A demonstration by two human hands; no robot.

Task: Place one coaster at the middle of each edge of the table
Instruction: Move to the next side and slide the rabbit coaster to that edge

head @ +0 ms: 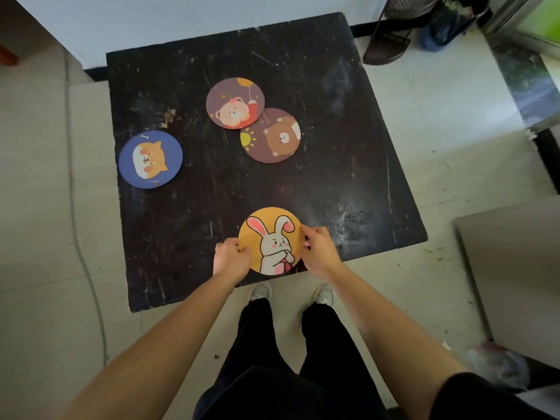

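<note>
A yellow rabbit coaster (269, 237) lies at the middle of the near edge of the black square table (348, 183). My left hand (231, 262) pinches its left rim and my right hand (318, 250) pinches its right rim. A blue dog coaster (150, 159) rests by the middle of the left edge. Near the table's centre sit two dark brown coasters that overlap slightly: one with a light bear and balloon (235, 103), one with a brown bear and sun (270, 135).
A white wall runs behind the table's far edge. A dark dustpan and stand (391, 43) with a blue bag stand at the back right. A grey board (512, 283) lies on the floor to the right. A cable (88, 268) trails on the left.
</note>
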